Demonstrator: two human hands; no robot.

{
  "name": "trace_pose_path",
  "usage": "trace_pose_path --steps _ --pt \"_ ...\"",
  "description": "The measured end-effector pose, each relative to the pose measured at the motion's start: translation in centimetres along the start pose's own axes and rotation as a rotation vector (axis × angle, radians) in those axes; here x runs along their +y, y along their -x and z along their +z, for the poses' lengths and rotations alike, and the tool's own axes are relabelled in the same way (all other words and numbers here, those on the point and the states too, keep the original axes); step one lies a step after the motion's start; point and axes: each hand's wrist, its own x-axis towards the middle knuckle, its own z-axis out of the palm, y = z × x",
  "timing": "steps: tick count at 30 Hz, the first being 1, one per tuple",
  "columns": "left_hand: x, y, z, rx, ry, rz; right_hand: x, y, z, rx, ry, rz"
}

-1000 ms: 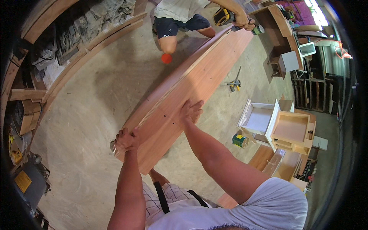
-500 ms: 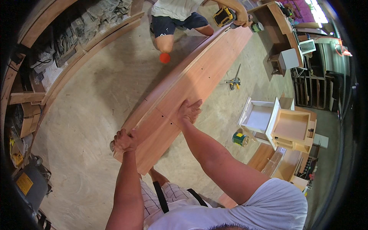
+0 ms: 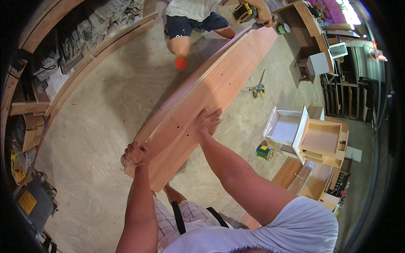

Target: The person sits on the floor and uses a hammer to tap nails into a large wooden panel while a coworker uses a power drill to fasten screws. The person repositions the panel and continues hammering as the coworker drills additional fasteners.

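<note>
A long reddish-brown wooden panel assembly [image 3: 192,111] runs from near my legs to the far right, with a pale layered edge and several small dark holes in its face. My left hand [image 3: 137,154] is curled over its near left corner, gripping it; part of a round greyish thing [image 3: 122,160] shows beside that hand, too hidden to name. On the panel's face, around the middle, my right hand [image 3: 209,121] lies with its fingers spread, pressing flat. At the far end, a person's hand [image 3: 264,16] is by the panel's edge, next to a yellow and black power drill [image 3: 244,13].
An orange disc [image 3: 180,63] shows at the kneeling person's knee. A clamp [image 3: 257,89] lies on the floor right of the panel. Further right are a green can [image 3: 264,152], a white drawer unit [image 3: 284,123] and a pale wooden drawer [image 3: 320,136]. Wooden shelving [image 3: 90,57] lines the left.
The other person's drill has shifted slightly left at the far end, along with the hand there. Both my hands stay in place on the panel.
</note>
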Motion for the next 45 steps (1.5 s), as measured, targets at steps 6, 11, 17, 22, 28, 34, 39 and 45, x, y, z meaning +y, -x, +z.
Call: trace_pose_path --steps 6,11,17,22,28,34,39,45 --pt "-0.1 0.0 0.2 0.011 0.010 0.009 -0.1 0.0 -0.1 -0.009 -0.001 0.011" --pt "0.1 -0.2 0.0 0.023 0.002 -0.002 0.1 -0.3 0.1 -0.013 0.011 0.013" --pt "0.2 -0.7 -0.4 -0.030 -0.031 -0.023 0.1 -0.2 0.4 0.005 0.008 0.006" --pt "0.2 -0.8 -0.5 -0.068 -0.030 -0.026 -0.2 -0.1 0.2 -0.016 0.021 0.034" --pt "0.2 -0.8 -0.6 -0.058 0.002 -0.031 -0.3 -0.1 0.2 -0.026 0.021 0.037" --pt "0.3 -0.9 -0.8 -0.089 -0.016 -0.043 -0.2 0.1 0.3 0.020 0.011 0.011" --pt "0.3 -0.8 -0.8 -0.068 -0.014 -0.037 -0.3 0.2 0.2 0.018 0.007 0.020" --pt "0.2 -0.7 -1.0 -0.059 -0.004 -0.011 -0.3 0.2 0.4 0.027 0.011 0.020"
